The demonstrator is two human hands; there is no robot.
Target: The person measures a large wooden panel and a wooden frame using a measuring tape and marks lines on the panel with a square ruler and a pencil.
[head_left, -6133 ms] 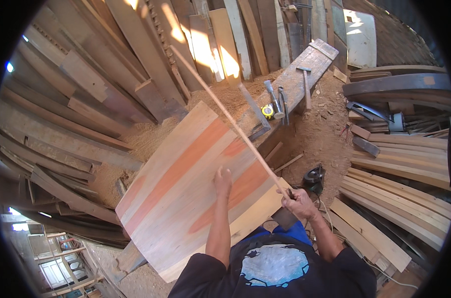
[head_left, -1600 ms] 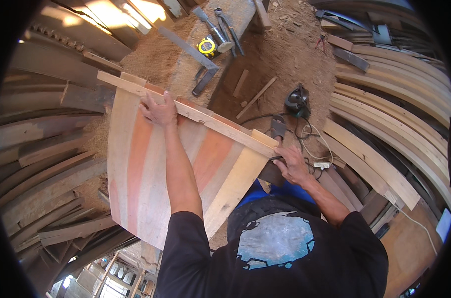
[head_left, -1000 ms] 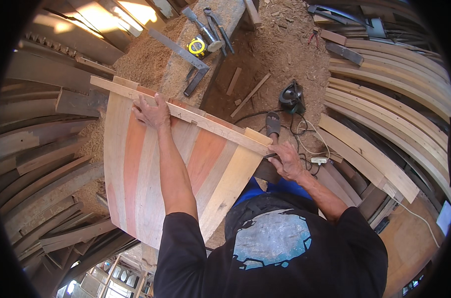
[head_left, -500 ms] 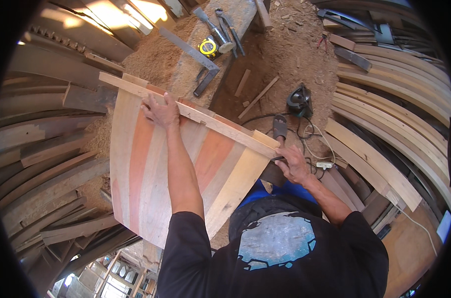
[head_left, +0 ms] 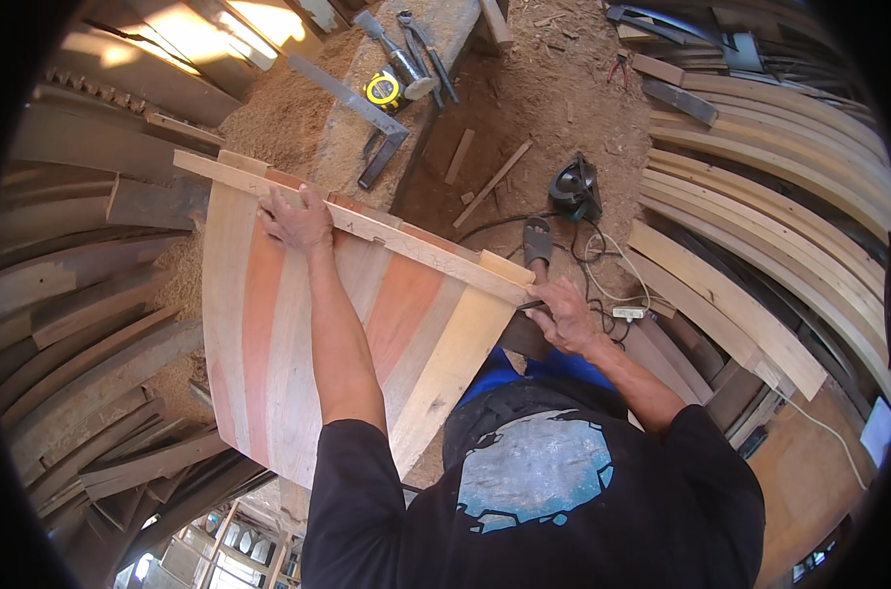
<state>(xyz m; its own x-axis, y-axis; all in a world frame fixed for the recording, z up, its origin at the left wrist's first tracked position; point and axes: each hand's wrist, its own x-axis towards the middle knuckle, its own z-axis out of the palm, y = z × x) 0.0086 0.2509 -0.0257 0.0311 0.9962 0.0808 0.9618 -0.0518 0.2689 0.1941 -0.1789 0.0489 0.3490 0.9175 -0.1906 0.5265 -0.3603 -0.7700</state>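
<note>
A wide panel of light and reddish wood strips stands tilted in front of me. Across its far edge lies a long pale wooden strip with a small notch and faint marks. My left hand grips this strip left of its middle, fingers bent over it. At the strip's right end is my right hand, closed round a thin dark pencil whose tip points left at the panel's corner. The fingers partly hide the pencil, so whether it touches the wood is unclear.
Beyond the panel, a sawdust-covered plank carries a metal square, a yellow tape measure, a hammer and pincers. A corded power tool and a power strip lie on the floor. Stacked boards line both sides.
The whole scene has shifted slightly left and the view has turned a little. Both hands keep their places on the strip, the right one still with the pencil.
</note>
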